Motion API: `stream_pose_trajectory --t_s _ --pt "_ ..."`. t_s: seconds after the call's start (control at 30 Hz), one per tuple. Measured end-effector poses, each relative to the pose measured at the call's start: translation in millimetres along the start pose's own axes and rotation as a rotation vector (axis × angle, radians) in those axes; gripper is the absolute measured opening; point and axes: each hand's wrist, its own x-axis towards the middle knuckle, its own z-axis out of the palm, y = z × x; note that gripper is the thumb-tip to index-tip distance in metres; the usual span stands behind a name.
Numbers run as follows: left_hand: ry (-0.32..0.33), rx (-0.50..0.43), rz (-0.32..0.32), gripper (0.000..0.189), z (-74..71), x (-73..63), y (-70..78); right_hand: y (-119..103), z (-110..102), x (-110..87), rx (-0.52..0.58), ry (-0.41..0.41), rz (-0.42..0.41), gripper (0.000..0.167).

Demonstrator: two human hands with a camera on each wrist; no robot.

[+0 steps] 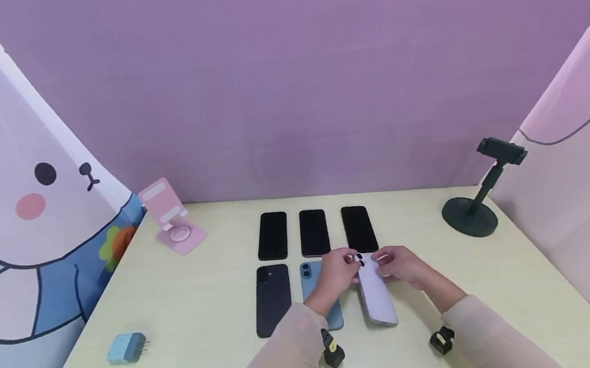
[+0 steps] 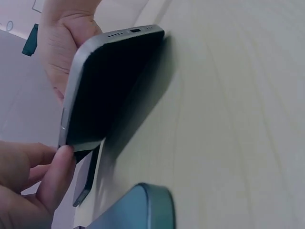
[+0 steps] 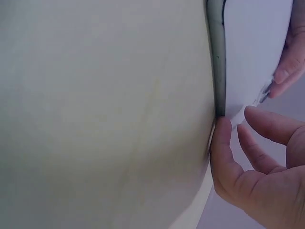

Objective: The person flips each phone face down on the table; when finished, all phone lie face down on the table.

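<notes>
A lilac smartphone [image 1: 377, 297], camera side up, is tilted, with its upper end raised off the table. My left hand [image 1: 338, 273] pinches its upper left edge, near the camera lenses. At the upper right edge, my right hand [image 1: 401, 265] holds it between thumb and fingers. Its dark underside and charging port show in the left wrist view. Under my left wrist lies a blue smartphone [image 1: 334, 317], partly hidden, and left of that a black smartphone [image 1: 273, 298], camera side up.
Three dark-screened phones form a back row: left [image 1: 273, 236], middle [image 1: 314, 233] and right [image 1: 359, 229]. A pink phone stand [image 1: 164, 205] is at back left, a dark green stand [image 1: 471, 217] at back right. A blue charger plug [image 1: 125, 348] lies at front left.
</notes>
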Motion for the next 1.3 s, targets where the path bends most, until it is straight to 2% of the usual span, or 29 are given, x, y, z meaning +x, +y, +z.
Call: stream_pose_trajectory --t_s 0.3,0.4,0.67,0.9,1.1,1.2,1.3 --pt "-0.047 0.318 0.043 0.025 2.9 5.8 -5.7 1 -1 4.3 -0.071 0.036 0.023 0.026" --pt "-0.048 0.393 0.059 0.025 3.8 6.8 -5.2 -1 0 4.6 -0.107 0.044 0.019 0.026" --pt "-0.041 0.484 0.054 0.027 5.8 5.6 -4.5 -3 1 3.7 -0.125 0.045 0.010 0.026" --pt "-0.041 0.479 0.060 0.027 5.7 6.3 -4.4 -2 1 6.1 -0.126 0.058 0.019 0.027" --pt "-0.047 0.522 0.082 0.019 4.3 8.4 -5.7 -2 1 8.1 -0.118 0.046 0.022 0.026" --pt "-0.064 0.530 0.083 0.018 2.0 10.2 -3.5 -4 -2 8.7 -0.132 0.027 0.022 0.026" --pt "-0.053 0.540 0.099 0.018 -0.3 14.6 -0.7 -6 -10 11.7 -0.142 0.033 0.000 0.028"
